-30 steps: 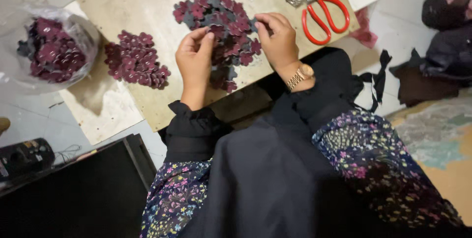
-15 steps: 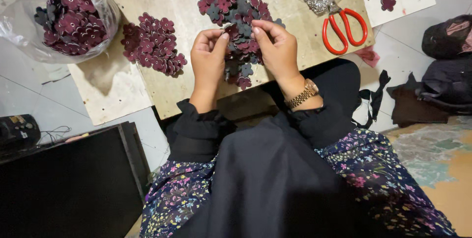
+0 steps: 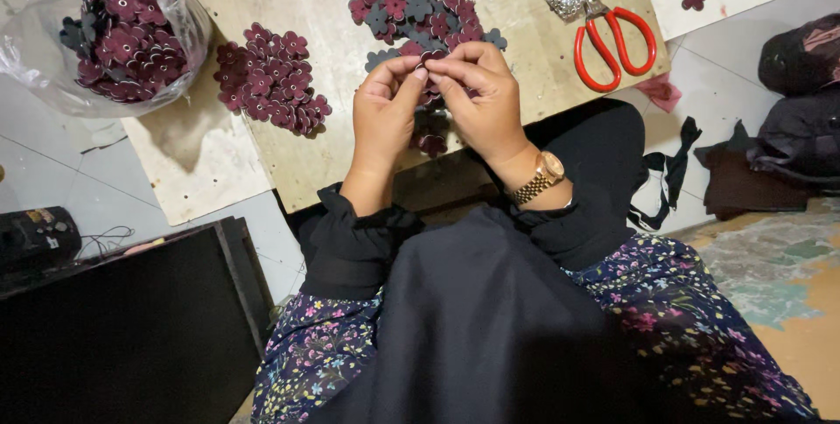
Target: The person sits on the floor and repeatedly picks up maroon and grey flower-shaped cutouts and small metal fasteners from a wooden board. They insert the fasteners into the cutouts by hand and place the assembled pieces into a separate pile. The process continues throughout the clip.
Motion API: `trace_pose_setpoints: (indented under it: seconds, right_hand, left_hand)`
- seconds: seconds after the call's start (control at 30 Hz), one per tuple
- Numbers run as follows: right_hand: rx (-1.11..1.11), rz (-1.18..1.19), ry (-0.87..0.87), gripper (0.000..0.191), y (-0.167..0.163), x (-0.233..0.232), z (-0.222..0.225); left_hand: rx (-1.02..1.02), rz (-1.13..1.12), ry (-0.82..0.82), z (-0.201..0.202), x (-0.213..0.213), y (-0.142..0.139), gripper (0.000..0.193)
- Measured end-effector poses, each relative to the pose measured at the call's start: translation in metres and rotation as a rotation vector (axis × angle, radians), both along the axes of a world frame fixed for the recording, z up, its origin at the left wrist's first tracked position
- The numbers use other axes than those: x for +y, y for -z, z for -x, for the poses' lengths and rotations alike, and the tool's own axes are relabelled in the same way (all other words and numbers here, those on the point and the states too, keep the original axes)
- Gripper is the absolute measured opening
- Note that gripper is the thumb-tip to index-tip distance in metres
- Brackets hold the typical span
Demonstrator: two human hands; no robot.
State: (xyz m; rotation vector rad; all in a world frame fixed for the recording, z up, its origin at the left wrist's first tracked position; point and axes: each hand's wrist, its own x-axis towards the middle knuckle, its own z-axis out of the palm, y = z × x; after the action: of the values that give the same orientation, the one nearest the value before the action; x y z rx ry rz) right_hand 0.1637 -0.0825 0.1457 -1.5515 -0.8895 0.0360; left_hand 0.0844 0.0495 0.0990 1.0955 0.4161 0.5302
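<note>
A pale, scuffed wooden board [image 3: 306, 4] carries 2 heaps of flat, flower-shaped maroon and grey cutouts [image 3: 271, 78]. 1 crinkled clear plastic bag [image 3: 188, 17] holds more. 1 pair of red-handled scissors [image 3: 612, 39] lies nearby. The left hand [image 3: 385, 113] and right hand [image 3: 481, 96] pinch 1 maroon flower piece [image 3: 431, 56] together, fingertips closed, above the board's near edge.

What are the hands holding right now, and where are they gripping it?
Both the left hand and right hand pinch one small maroon flower piece by its edges, between the fingertips.
</note>
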Motion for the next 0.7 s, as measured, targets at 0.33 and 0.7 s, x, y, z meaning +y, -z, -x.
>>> trace_pose_setpoints:
  seconds: [0.33,0.7]
  right_hand:
    - [0.206,0.008,0.0,0.009,0.018,-0.004,-0.004]
    - [0.763,-0.096,-0.294,0.028,0.038,-0.008,-0.016]
  left_hand:
    - [-0.017,-0.04,0.052,0.005,-0.003,-0.006,0.015]
    - [0.062,-0.211,0.128,0.017,-0.001,-0.006,0.013]
